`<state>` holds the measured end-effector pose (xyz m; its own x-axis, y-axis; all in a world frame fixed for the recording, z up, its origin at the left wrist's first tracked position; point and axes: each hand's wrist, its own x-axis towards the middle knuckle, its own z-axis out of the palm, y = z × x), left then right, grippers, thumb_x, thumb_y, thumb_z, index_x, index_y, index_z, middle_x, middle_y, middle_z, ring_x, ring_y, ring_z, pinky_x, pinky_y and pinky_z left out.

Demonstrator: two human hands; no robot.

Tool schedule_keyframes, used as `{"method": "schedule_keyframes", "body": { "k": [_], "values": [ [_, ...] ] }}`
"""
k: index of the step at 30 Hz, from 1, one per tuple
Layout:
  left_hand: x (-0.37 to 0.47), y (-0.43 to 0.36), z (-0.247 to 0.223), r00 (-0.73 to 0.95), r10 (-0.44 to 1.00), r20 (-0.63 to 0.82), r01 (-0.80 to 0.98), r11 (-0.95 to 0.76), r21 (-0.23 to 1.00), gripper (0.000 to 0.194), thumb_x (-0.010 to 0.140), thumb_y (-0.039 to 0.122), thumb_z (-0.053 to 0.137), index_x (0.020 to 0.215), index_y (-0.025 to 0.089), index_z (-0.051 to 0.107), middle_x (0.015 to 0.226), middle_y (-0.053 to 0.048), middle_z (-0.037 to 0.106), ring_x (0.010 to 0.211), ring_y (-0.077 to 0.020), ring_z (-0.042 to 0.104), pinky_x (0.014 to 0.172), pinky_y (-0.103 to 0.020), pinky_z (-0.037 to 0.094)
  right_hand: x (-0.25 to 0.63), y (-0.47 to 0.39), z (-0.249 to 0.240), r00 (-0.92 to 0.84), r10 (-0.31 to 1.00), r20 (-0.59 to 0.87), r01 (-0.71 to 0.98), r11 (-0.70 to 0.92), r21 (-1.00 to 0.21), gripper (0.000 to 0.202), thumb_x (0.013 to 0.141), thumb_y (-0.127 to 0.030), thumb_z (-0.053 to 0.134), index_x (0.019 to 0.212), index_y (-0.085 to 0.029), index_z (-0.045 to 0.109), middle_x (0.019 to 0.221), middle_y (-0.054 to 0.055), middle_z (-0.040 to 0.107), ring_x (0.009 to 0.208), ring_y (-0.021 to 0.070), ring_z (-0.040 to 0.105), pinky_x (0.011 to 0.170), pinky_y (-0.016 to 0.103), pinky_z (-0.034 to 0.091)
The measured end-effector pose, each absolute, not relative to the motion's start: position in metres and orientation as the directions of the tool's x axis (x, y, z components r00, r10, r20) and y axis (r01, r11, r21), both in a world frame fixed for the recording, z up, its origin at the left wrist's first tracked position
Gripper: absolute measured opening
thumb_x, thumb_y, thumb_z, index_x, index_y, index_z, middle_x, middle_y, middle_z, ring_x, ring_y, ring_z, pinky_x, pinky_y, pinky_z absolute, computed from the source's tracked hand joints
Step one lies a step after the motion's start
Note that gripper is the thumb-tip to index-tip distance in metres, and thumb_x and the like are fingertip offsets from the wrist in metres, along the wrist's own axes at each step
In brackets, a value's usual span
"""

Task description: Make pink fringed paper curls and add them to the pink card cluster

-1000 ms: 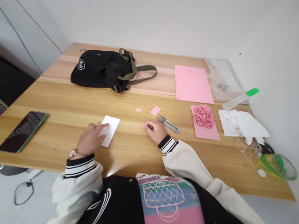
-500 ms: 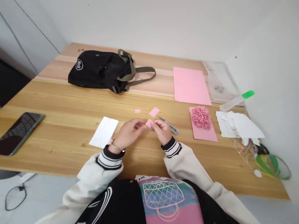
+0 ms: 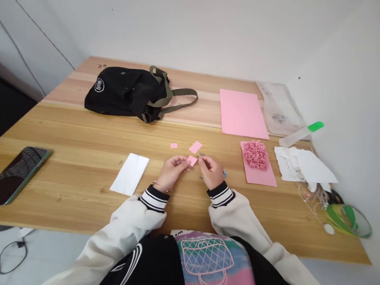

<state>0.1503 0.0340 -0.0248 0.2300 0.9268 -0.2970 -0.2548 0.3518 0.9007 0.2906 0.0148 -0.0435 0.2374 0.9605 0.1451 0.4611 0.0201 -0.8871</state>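
Note:
Between the thumb and fingers of my left hand [image 3: 173, 171] is a small pink piece of paper [image 3: 192, 160]. My right hand [image 3: 211, 172] is pinched close beside the paper's right corner; what its fingertips hold, if anything, is too small to make out. Beneath my right hand lie blue-handled snips [image 3: 225, 173], mostly covered, with the tip of a blade showing above the fingers. Just beyond my hands, a pink paper rectangle [image 3: 195, 147] and a smaller pink paper piece [image 3: 174, 145] rest on the wooden table [image 3: 79, 170].
Left of my hands lies folded white paper [image 3: 130, 174], and farther left a phone [image 3: 15, 175]. A black bag [image 3: 126, 94] sits at the back. To the right are a pink sheet [image 3: 243, 113], a pink beaded bundle [image 3: 256, 155], white scraps [image 3: 307, 165] and a green tape roll [image 3: 349, 219].
My right hand has let go of the pink paper piece and moved slightly right, over the snips. My left hand now holds the piece. The view has shifted slightly.

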Motion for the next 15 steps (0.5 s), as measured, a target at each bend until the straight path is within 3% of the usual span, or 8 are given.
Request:
{"method": "schedule_keyframes", "body": {
  "k": [3, 6, 15],
  "values": [
    [0.150, 0.035, -0.027, 0.203, 0.923, -0.328, -0.300, 0.377, 0.876, 0.027, 0.055, 0.029, 0.075, 0.070, 0.013, 0.061, 0.060, 0.000, 0.064, 0.055, -0.0092, 0.056, 0.061, -0.025, 0.044, 0.300, 0.016, -0.039, 0.255, 0.940, 0.225, 0.750, -0.045, -0.660, 0.017, 0.072, -0.022, 0.055, 0.086, -0.016, 0.062, 0.088, 0.011, 0.062, 0.087, 0.0241, 0.054, 0.081, 0.040, 0.041],
    [0.150, 0.035, -0.029, 0.188, 0.916, -0.355, -0.327, 0.399, 0.857, 0.027, 0.054, 0.028, 0.076, 0.072, 0.012, 0.063, 0.062, 0.000, 0.065, 0.053, -0.0082, 0.056, 0.060, -0.023, 0.043, 0.307, 0.015, -0.031, 0.281, 0.955, 0.097, 0.872, -0.212, -0.441, 0.035, 0.065, -0.014, 0.057, 0.100, -0.015, 0.060, 0.100, 0.016, 0.058, 0.097, 0.0303, 0.050, 0.079, 0.043, 0.039],
    [0.146, 0.039, -0.029, 0.201, 0.885, -0.420, -0.461, 0.463, 0.757, 0.016, 0.062, 0.023, 0.069, 0.071, 0.010, 0.064, 0.067, -0.003, 0.069, 0.056, -0.0114, 0.063, 0.063, -0.026, 0.047, 0.313, 0.012, -0.021, 0.226, 0.968, -0.108, 0.933, -0.247, -0.263, 0.036, 0.061, -0.004, 0.056, 0.097, -0.010, 0.056, 0.097, 0.018, 0.059, 0.092, 0.0295, 0.054, 0.075, 0.037, 0.040]
  ]
}}
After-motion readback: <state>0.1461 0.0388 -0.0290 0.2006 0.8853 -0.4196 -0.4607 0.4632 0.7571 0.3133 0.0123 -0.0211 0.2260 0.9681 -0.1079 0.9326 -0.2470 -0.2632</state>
